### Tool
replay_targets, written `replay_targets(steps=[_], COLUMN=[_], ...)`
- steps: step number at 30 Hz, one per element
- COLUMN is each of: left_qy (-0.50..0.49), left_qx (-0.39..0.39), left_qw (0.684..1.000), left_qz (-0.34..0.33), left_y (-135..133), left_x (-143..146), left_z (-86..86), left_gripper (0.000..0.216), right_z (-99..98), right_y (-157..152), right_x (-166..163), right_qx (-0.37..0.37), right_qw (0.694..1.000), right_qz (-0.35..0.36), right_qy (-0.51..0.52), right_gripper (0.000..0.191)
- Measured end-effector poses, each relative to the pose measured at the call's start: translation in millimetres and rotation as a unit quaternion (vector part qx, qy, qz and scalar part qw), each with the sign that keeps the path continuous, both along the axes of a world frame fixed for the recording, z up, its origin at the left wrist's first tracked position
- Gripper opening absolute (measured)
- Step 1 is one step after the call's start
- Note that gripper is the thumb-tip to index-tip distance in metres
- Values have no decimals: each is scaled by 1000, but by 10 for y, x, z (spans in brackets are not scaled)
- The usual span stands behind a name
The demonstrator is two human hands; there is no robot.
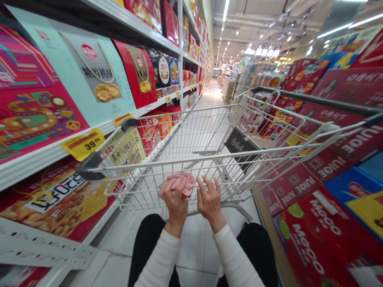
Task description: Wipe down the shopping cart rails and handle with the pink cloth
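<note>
A wire shopping cart (179,161) stands right in front of me, with its side facing my knees. My left hand (175,197) is closed around a crumpled pink cloth (187,181), which bunches up over the fingers against the cart's side wires. Just to the right, my right hand (208,195) is raised at the same wires with its fingers spread and bent. Nothing shows in it; whether its fingertips touch the wires I cannot tell. A black panel (241,145) with white print sits at the cart's right end, below the dark handlebar (317,99).
Shelves with gift boxes (95,71) and a yellow price tag (85,143) run along the left. Stacked red drink cartons (317,235) stand close on the right. Between them a tiled aisle (211,93) stretches ahead. My knees are bent beneath the cart's edge.
</note>
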State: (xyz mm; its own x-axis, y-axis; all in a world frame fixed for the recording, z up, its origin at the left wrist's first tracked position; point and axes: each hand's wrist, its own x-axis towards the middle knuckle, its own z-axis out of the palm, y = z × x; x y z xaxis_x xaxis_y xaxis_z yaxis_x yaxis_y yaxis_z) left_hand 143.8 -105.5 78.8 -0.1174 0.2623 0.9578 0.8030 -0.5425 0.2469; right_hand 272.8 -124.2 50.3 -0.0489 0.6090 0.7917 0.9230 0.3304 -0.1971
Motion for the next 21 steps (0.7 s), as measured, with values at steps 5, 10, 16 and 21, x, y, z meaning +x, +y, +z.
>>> replay_targets(steps=[5,10,16,21], left_qy=[-14,34,42,30], left_qx=[41,-19,-44,-4], left_qw=[999,999,998,998], left_qz=[-17,-33,-24,-48], left_y=[86,81,-14,64], left_x=[39,-6,-71,-11], left_z=[367,-222,-363,1], left_gripper=[28,25,32,33], right_z=[-83,-168,-239,-242], right_y=[-31,-39,-6,-12], right_x=[-18,4,42,23], right_qx=[-6,-2,-9,-10], right_qw=[1000,1000,1000,1000], right_qz=[7,9,22,18], right_qy=[-5,-4,0,11], right_gripper=[35,38,41,38])
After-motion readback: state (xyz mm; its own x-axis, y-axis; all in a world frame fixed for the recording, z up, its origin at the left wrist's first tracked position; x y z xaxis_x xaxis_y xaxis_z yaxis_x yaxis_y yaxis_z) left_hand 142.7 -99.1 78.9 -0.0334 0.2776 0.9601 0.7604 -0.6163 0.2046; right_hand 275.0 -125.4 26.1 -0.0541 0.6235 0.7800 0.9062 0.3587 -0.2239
